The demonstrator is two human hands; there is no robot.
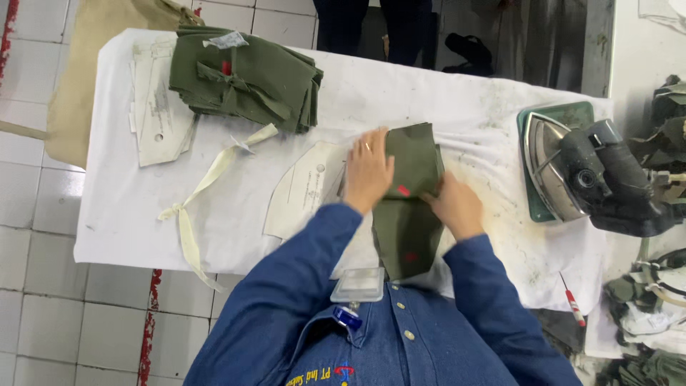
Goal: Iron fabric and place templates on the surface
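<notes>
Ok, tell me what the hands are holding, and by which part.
Both hands press on the olive green fabric piece: the left hand lies flat on its left edge, the right hand pinches a fold at its right edge.

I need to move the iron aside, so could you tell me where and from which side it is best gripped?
Grip the iron by its dark handle on the right. It lies tipped on its side on the green rest, the shiny soleplate facing left, so come from the right, away from the soleplate.
</notes>
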